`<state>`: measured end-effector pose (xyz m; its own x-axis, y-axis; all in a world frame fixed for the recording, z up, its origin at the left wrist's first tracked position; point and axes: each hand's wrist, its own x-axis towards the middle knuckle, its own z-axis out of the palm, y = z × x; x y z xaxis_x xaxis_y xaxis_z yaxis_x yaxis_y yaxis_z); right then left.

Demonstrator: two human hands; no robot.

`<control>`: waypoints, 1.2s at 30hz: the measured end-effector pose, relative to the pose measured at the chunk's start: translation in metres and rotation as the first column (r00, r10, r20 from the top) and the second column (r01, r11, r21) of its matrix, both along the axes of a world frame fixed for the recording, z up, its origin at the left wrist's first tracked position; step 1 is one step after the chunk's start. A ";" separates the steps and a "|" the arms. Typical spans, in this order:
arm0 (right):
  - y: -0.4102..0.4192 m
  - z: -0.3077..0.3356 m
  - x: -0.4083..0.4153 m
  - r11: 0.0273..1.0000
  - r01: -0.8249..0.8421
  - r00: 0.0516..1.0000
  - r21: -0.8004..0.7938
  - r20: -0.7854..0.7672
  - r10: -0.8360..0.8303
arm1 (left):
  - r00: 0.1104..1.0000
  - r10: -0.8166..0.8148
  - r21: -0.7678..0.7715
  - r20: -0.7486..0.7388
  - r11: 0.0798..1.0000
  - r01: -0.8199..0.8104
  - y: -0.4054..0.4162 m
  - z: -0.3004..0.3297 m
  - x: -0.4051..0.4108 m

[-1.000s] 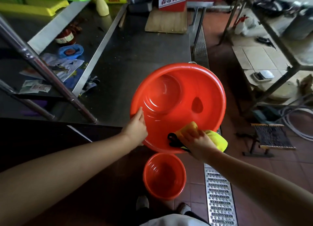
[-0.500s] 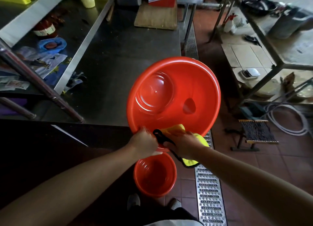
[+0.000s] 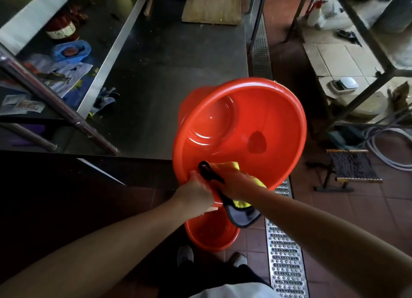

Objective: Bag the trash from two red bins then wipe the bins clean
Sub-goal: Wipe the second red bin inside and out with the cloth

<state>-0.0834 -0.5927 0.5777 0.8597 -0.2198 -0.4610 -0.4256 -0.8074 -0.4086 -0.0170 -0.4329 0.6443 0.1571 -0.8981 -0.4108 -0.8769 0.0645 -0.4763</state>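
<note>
Hands, two, both bare, forearms reaching forward from the lower edge and meeting at the near rim of the big bin. Left hand (image 3: 197, 194): fingers curled over the near rim, gripping it. Right hand (image 3: 236, 186): closed on a yellow cloth (image 3: 230, 166), pressing it against the inner wall just inside the rim, beside the left hand.

Red bins, two. Big bin (image 3: 267, 119): round, glossy red plastic, held off the floor and tilted so its open mouth faces the camera; inside bare, with a ringed base and one dark oval patch on the wall. It sits over the corner of a steel table (image 3: 167, 74). Small bin (image 3: 211, 235): same red, upright on the tiled floor directly below the hands, partly hidden by them.

Cloth, one: yellow face, grey underside, black edging; its loose end hangs below the right wrist.

Metal floor drain grate (image 3: 285, 264), one, just right of the small bin.
</note>
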 end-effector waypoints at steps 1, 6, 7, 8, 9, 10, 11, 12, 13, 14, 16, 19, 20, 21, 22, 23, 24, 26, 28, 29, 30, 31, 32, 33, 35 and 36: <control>-0.013 0.000 -0.001 0.998 -0.012 1.000 -0.068 -0.005 0.011 | 1.000 -0.008 0.027 -0.029 1.000 0.009 0.001 -0.006 0.000; -0.029 -0.010 0.015 0.934 0.042 0.994 -0.356 -0.084 -0.077 | 0.999 -0.002 0.053 -0.046 0.999 0.004 -0.008 -0.006 -0.002; -0.018 -0.012 0.020 0.966 0.045 0.995 -0.255 -0.079 -0.067 | 0.999 -0.002 0.037 -0.036 0.999 0.003 -0.006 -0.002 -0.001; -0.008 -0.013 0.022 0.991 0.033 0.997 -0.133 -0.060 -0.042 | 0.999 -0.012 -0.027 -0.037 1.000 0.011 -0.002 0.003 0.001; -0.001 -0.013 0.021 1.000 0.009 0.999 -0.028 -0.033 -0.010 | 0.999 -0.014 -0.065 -0.047 0.998 0.010 0.000 0.009 0.003; -0.003 -0.011 0.018 0.999 -0.021 1.000 0.031 -0.012 0.021 | 0.999 -0.006 -0.067 -0.032 0.998 0.004 0.001 0.009 0.006; -0.012 -0.008 0.016 0.999 -0.048 0.999 0.026 -0.006 0.048 | 1.000 -0.006 -0.030 0.017 1.000 0.007 0.003 0.009 0.007; -0.024 -0.007 0.015 0.997 -0.066 0.998 -0.049 -0.023 0.064 | 0.996 -0.045 0.025 0.075 0.999 0.043 0.003 0.008 0.007; -0.036 -0.008 0.016 0.982 -0.068 0.996 -0.176 -0.067 0.057 | 0.994 -0.071 0.070 0.083 0.995 0.065 0.004 0.005 0.005; -0.044 -0.009 0.017 0.953 -0.058 0.993 -0.297 -0.118 0.023 | 0.994 -0.085 0.086 0.066 0.993 0.079 0.003 0.002 0.005; -0.040 -0.012 0.026 0.929 -0.005 0.983 -0.371 -0.174 -0.064 | 0.994 -0.091 0.079 0.057 0.993 0.087 -0.001 0.005 0.005; -0.011 -0.011 0.043 0.997 0.036 0.998 -0.062 -0.053 -0.040 | 0.996 -0.075 0.098 0.040 0.993 0.071 -0.003 0.012 0.013; -0.006 -0.011 0.043 0.998 0.016 0.999 0.067 0.027 -0.018 | 0.996 -0.056 0.048 0.062 0.997 0.053 -0.001 0.014 0.016; -0.007 -0.010 0.041 0.988 -0.009 0.997 0.153 0.083 -0.004 | 0.997 -0.036 -0.001 0.062 0.999 0.036 0.001 0.014 0.018; -0.017 -0.010 0.040 0.986 -0.027 0.996 0.166 0.086 0.012 | 0.999 -0.029 -0.016 0.043 0.999 0.030 0.002 0.013 0.018; -0.031 -0.012 0.040 0.996 -0.019 0.999 0.084 0.038 0.016 | 0.999 -0.024 -0.007 0.025 1.000 0.025 0.003 0.011 0.018; -0.044 -0.016 0.041 0.996 -0.003 0.999 -0.085 -0.047 -0.001 | 0.999 -0.040 -0.003 0.008 0.999 0.040 0.003 0.008 0.017; -0.057 -0.025 0.049 0.941 0.017 0.980 -0.338 -0.181 -0.083 | 0.997 -0.065 -0.001 0.031 0.998 0.065 0.002 0.006 0.013; -0.042 -0.032 0.063 0.954 0.087 0.973 -0.288 -0.182 -0.144 | 0.997 -0.047 -0.026 0.054 0.998 0.049 -0.002 0.008 0.011; -0.030 -0.035 0.070 0.973 0.119 0.977 -0.197 -0.152 -0.151 | 0.998 -0.039 -0.042 0.039 0.998 0.040 -0.002 0.007 0.010; -0.019 -0.036 0.073 0.988 0.116 0.987 -0.100 -0.101 -0.126 | 0.999 -0.034 -0.058 0.035 0.998 0.036 0.000 0.004 0.011; -0.012 -0.037 0.072 0.995 0.095 0.994 -0.006 -0.045 -0.095 | 0.998 -0.028 -0.062 0.050 0.998 0.031 0.002 0.002 0.012; -0.013 -0.035 0.069 0.996 0.069 0.998 0.065 0.003 -0.069 | 0.997 -0.030 -0.066 0.067 0.997 0.035 0.004 0.000 0.014; -0.022 -0.033 0.066 0.994 0.046 0.998 0.101 0.031 -0.049 | 0.996 -0.038 -0.069 0.084 0.997 0.044 0.006 -0.002 0.016; -0.046 -0.037 0.064 0.999 0.022 1.000 -0.038 0.005 -0.022 | 0.991 -0.066 -0.051 0.113 0.996 0.072 0.008 -0.007 0.015; -0.054 -0.041 0.065 0.984 0.050 0.998 -0.172 -0.033 -0.056 | 0.988 -0.090 -0.032 0.123 0.995 0.094 0.007 -0.008 0.014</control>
<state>-0.0185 -0.6471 0.5364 0.8275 -0.3431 -0.4444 -0.4821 -0.8398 -0.2495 -0.0028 -0.4254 0.6361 0.1195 -0.9255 -0.3595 -0.8039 0.1223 -0.5821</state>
